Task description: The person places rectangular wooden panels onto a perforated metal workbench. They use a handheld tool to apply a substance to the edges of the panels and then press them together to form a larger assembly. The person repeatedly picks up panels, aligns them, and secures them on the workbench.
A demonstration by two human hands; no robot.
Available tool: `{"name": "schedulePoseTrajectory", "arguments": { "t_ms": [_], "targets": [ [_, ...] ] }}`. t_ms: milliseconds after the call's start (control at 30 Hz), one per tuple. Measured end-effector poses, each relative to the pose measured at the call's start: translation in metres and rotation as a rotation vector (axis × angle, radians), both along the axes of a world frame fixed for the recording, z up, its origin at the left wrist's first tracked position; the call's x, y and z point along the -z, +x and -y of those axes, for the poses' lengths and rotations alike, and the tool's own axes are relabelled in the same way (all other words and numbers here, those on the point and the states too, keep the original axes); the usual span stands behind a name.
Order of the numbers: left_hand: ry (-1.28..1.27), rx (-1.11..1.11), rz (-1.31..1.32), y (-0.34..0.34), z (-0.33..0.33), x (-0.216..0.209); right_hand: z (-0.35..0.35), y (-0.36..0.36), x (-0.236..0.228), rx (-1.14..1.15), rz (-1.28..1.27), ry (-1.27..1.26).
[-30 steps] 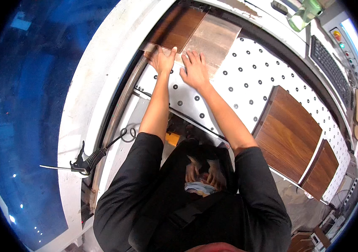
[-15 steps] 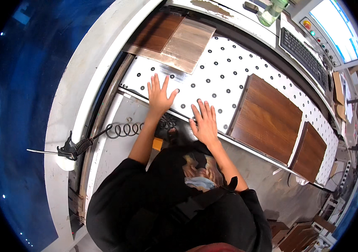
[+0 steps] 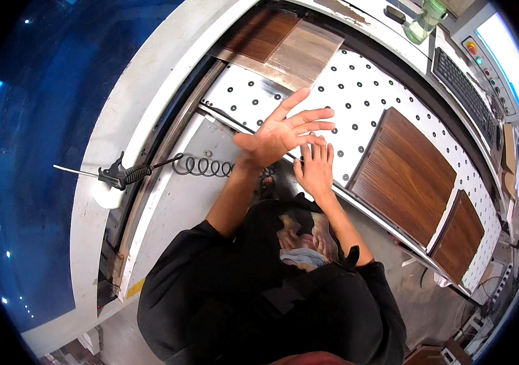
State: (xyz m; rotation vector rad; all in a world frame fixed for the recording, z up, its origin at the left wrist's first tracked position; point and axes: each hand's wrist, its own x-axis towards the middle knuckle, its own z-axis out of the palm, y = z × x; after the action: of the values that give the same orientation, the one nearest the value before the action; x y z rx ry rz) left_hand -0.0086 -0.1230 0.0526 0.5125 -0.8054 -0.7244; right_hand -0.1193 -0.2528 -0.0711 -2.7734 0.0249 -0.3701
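Note:
My left hand (image 3: 281, 135) is raised over the near edge of a white table dotted with black studs (image 3: 366, 91). Its palm is turned up and the fingers are spread, holding nothing. Just right of it, my right hand (image 3: 316, 170) rests at the table's edge, fingers stretched out and partly behind my left fingertips. A large dark brown wood panel (image 3: 407, 176) lies on the table to the right, with a smaller brown panel (image 3: 458, 237) beyond it. Toward the far left, a dark board (image 3: 261, 35) lies over a lighter, worn wood board (image 3: 308, 55).
A black air gun (image 3: 122, 173) with a coiled hose (image 3: 202, 166) hangs at the left by a white and blue machine (image 3: 40, 182). Along the back right stand a keyboard (image 3: 463, 91), a green bottle (image 3: 425, 23), a screen (image 3: 506, 58) and a button panel (image 3: 484, 70).
My left hand has lifted off the table, turned palm up and moved right toward my right hand. My right hand stays near the edge. The view has shifted slightly.

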Motion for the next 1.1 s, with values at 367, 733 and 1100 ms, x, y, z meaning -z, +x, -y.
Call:
{"name": "schedulePoseTrajectory", "arguments": {
  "t_ms": [367, 733, 1100],
  "targets": [
    [-0.142, 0.12, 0.067, 0.006, 0.001, -0.011, 0.001, -0.001, 0.003, 0.004, 0.025, 0.02],
    [-0.156, 0.214, 0.056, 0.014, 0.01, -0.006, 0.001, -0.003, 0.001, 0.014, 0.007, 0.019],
    [0.284, -0.36, -0.014, 0.012, -0.019, 0.014, 0.004, -0.003, 0.004, 0.016, -0.024, 0.053]
  ]
}}
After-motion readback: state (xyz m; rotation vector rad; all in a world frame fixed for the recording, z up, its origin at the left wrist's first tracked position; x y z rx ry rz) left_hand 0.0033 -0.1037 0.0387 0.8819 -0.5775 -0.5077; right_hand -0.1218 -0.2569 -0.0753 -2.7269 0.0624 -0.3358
